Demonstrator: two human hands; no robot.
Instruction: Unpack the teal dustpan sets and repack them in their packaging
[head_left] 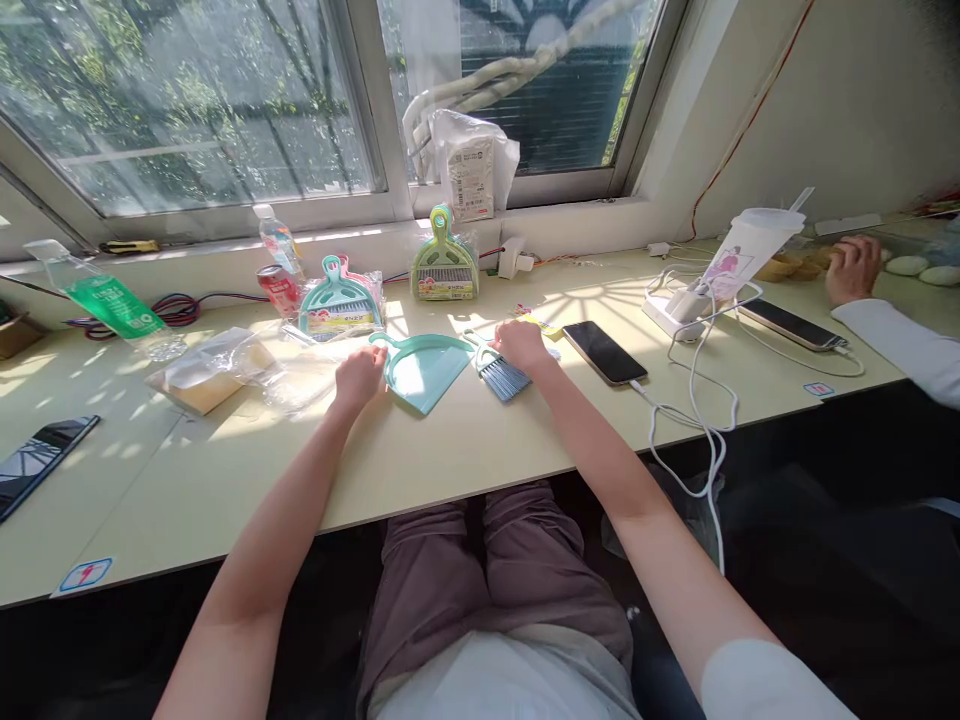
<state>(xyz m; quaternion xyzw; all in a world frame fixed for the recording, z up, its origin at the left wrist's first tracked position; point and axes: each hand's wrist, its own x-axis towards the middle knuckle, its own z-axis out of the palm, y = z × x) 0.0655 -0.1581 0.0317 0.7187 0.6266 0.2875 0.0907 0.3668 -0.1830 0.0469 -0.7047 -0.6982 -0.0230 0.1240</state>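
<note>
A light teal dustpan [426, 372] lies on the table in front of me. My left hand [361, 376] is closed on its left edge, close to the hooked handle. To the right of the dustpan is a small hand brush [502, 378] with blue-grey bristles. My right hand [523, 347] is closed around the brush, and its fingers hide part of the brush body. Behind them stand a packaged teal and pink dustpan set [339, 305] and a packaged green dustpan set [443, 262], each with bristles showing above a label.
A phone [604, 352] on a white cable lies right of the brush. Further right are a power strip [675, 312], a lidded cup [750, 250] and another person's hand [855, 268]. Plastic packaging [300, 380], a green bottle [112, 305] and a red can [279, 290] are leftward.
</note>
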